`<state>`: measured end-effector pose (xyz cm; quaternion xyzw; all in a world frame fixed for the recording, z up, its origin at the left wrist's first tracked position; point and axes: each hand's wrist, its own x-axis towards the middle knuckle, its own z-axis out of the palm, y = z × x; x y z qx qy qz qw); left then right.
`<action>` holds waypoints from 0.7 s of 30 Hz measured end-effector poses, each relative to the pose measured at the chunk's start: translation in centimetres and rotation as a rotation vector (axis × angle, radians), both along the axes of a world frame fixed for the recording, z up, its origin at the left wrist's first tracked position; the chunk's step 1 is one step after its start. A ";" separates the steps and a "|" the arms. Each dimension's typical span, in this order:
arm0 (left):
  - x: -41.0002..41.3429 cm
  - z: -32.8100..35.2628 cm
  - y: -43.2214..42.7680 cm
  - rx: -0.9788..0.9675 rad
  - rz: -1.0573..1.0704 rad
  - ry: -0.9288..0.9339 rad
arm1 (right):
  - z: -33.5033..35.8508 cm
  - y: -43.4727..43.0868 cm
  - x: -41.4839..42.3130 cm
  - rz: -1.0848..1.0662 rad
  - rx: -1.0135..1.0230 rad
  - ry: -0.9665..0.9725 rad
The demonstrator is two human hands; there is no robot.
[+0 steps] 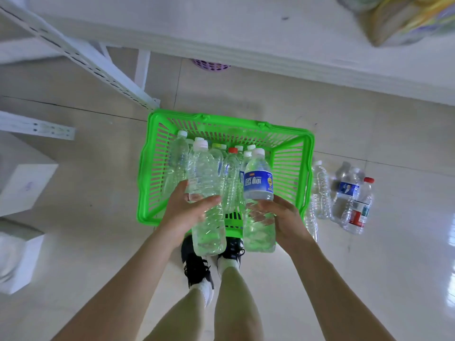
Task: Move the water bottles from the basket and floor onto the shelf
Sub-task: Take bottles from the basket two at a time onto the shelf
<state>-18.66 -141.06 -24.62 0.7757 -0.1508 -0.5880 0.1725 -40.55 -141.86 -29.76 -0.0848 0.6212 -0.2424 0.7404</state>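
Glossy pale tile floor [369,279], green slatted plastic basket [290,168] on it. Left hand [187,212] grips a clear unlabelled plastic bottle [205,193]. Right hand [283,217] grips a blue-labelled clear bottle [258,183].

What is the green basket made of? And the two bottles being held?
Green basket: probably moulded plastic, glossy; slotted walls, even bright colour. Bottle in the left hand and blue-label bottle in the right hand: likely thin clear plastic; see-through, ribbed, shiny glints.

green slatted basket [221,121], blue-labelled bottle [258,184], seemingly purple perforated bin [210,64].
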 end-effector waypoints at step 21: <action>2.7 26.6 10.1 -0.381 0.210 0.187 | 27.7 8.4 4.7 -0.081 -0.314 -0.274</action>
